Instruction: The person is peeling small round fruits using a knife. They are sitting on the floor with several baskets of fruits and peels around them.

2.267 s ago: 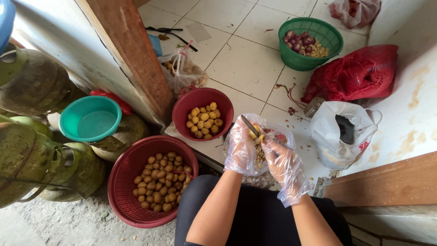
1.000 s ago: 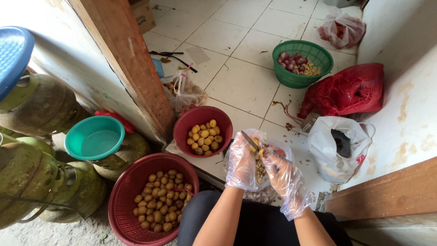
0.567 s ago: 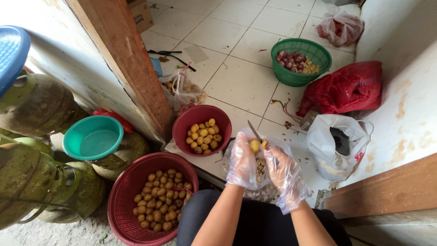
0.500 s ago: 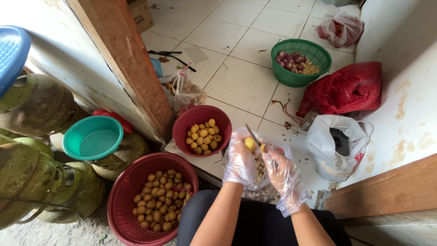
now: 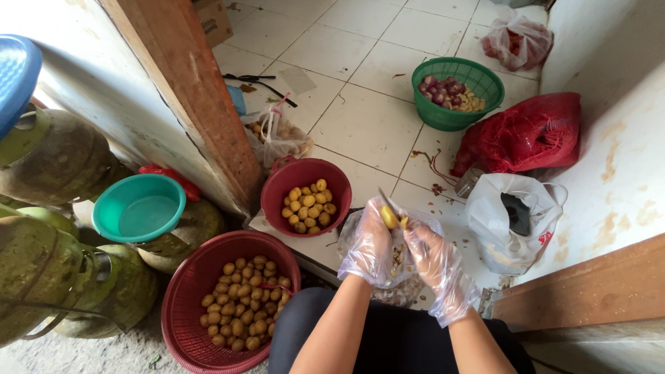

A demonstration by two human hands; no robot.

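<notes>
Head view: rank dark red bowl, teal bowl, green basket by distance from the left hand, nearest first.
From the left hand:
1. Dark red bowl of yellow peeled pieces, just to its left.
2. Green basket, far up and right on the tiles.
3. Teal bowl, far left, on the gas cylinders.

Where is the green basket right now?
In the head view, the green basket sits on the white tiled floor at upper right, just above the red mesh sack and below a tied plastic bag.
</notes>
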